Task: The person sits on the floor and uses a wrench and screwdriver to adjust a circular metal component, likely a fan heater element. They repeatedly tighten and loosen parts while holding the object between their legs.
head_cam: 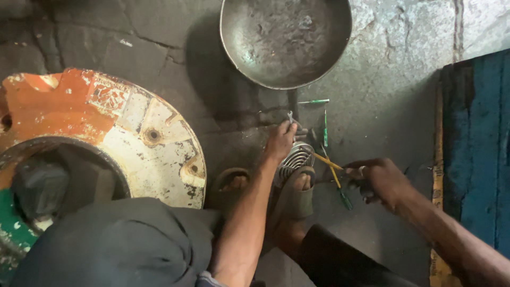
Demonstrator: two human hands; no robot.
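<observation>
Dented metal bowl, rusty orange-white disc, green screwdrivers, blue mat.

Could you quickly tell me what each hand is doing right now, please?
Left hand: closed on a small spanner, resting against the round finned metal part.
Right hand: closed on a yellow-shafted screwdriver.

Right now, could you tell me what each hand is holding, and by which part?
The left hand grips a small spanner by its lower end, above the ribbed metal disc. The right hand holds a yellow-shafted screwdriver by its handle end.
</observation>
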